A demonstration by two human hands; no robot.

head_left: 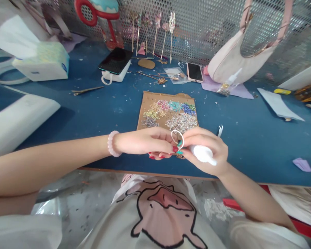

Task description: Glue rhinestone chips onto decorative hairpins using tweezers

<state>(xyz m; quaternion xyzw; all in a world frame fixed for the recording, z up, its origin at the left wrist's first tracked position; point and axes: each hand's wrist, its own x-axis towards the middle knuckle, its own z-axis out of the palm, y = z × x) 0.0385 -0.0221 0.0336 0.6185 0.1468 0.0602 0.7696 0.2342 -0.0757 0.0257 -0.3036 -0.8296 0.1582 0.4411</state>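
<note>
A thin white ring (181,138) stands up between my two hands, above the near edge of the cardboard. My left hand (152,141), with red nails and a pink bead bracelet (114,143), is closed, its thumb against the lower part of the ring. My right hand (212,147) has a white bottle (203,154) tucked in its palm. Its teal-nailed thumb and forefinger come together at the ring. What lies between the fingertips is hidden. Behind the hands is a cardboard sheet (150,98) with heaps of small rhinestones (181,121) sorted by colour.
Tweezers (220,130) lie right of the cardboard. Farther back are a phone (195,72), a small plastic bag (176,75), a black device on a white power bank (116,62), and a white handbag (230,58). A tissue box (50,62) and hair clip (87,90) are on the left.
</note>
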